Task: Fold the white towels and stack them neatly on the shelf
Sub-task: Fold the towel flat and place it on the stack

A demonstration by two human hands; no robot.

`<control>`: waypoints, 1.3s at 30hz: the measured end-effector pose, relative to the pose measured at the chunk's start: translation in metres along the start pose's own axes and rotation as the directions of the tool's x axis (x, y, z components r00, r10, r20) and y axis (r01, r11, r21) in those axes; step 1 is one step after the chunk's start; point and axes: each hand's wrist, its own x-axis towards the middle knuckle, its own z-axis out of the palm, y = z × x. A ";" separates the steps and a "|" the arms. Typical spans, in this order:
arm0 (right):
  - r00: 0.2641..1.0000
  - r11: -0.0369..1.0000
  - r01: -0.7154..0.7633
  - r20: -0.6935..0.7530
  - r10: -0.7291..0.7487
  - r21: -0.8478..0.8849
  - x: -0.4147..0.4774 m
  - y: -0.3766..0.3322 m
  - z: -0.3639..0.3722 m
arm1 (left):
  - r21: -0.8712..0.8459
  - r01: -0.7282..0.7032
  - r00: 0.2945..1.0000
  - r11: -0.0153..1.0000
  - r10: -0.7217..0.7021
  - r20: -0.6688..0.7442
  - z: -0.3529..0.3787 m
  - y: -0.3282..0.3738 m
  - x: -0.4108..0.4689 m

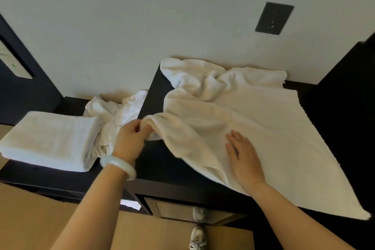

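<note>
Head view, looking down at a dark raised surface [158,160] set against a pale wall [142,26].

A large white towel [253,119] of thick terry lies spread over most of this surface. Its far part is bunched in deep, rope-like wrinkles close to the wall. Its near part lies flatter, and a long straight edge runs diagonally toward the lower right, where one corner hangs past the front of the surface.

The left hand [129,138] has its fingers curled and pinches the towel's left edge, lifting it into a soft rounded fold above the dark top. The right hand [243,156] lies palm down on the towel's near part, with its fingers straight and slightly spread, pressing the cloth flat. A pale, glossy bracelet [119,165] circles the left wrist.

To the left is a lower surface [50,178], also dark. It carries a folded towel [50,140], a neat, thick white rectangle whose layered edges show at its near side. Between this and the raised surface sits a crumpled towel [115,111], thinner and heaped loosely, touching the folded one.

A dark outlet plate [274,18] is mounted on the wall above the large towel. Below, a light shoe [197,237] stands on the wooden floor [30,219].
</note>
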 end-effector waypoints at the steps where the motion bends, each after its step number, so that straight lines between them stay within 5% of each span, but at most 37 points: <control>1: 1.000 1.000 0.003 -0.004 -0.003 0.009 0.000 0.000 0.000 | 0.215 -0.040 0.995 0.976 0.059 -0.081 -0.011 -0.007 0.001; 4: 1.000 1.000 0.014 -0.009 -0.014 0.012 -0.003 -0.003 0.000 | 0.494 0.043 0.971 0.868 0.081 -0.227 -0.022 -0.030 -0.004; 11: 0.990 0.946 0.096 0.131 -0.057 -0.308 -0.001 -0.002 0.004 | 0.205 -0.047 0.996 0.978 0.062 -0.066 -0.003 -0.044 -0.035; 17: 0.989 0.878 0.118 0.139 -0.060 -0.463 -0.001 0.000 0.008 | 0.428 -0.074 0.995 0.901 0.096 -0.031 0.007 -0.024 -0.026; 21: 0.985 0.898 0.095 0.170 -0.022 -0.430 0.001 -0.002 0.005 | 0.287 -0.133 0.985 0.949 0.158 -0.064 -0.025 -0.008 -0.011; 26: 0.984 0.899 0.096 0.174 -0.022 -0.427 0.002 -0.004 0.005 | -0.217 -0.072 0.915 0.974 0.151 0.374 -0.070 0.002 -0.008; 29: 0.983 0.904 0.134 0.173 -0.068 -0.407 0.001 -0.004 0.006 | -0.125 0.014 0.855 0.992 0.053 0.517 -0.079 -0.005 0.007; 31: 0.982 0.905 0.155 0.164 -0.097 -0.396 0.000 -0.003 0.006 | 0.202 -0.047 0.910 0.978 -0.042 0.412 -0.067 -0.010 0.015; 34: 0.983 0.905 0.159 0.144 -0.111 -0.394 -0.001 0.000 0.007 | 0.738 -0.107 0.991 0.666 0.134 0.022 -0.037 -0.018 0.008; 36: 0.986 0.905 0.149 0.134 -0.103 -0.398 -0.001 0.002 0.009 | 0.695 -0.133 0.943 0.706 0.305 -0.130 -0.022 -0.024 -0.014; 39: 0.986 0.902 0.149 0.126 -0.106 -0.406 0.000 0.003 0.009 | 0.531 -0.171 0.959 0.830 0.265 -0.104 -0.006 -0.044 -0.033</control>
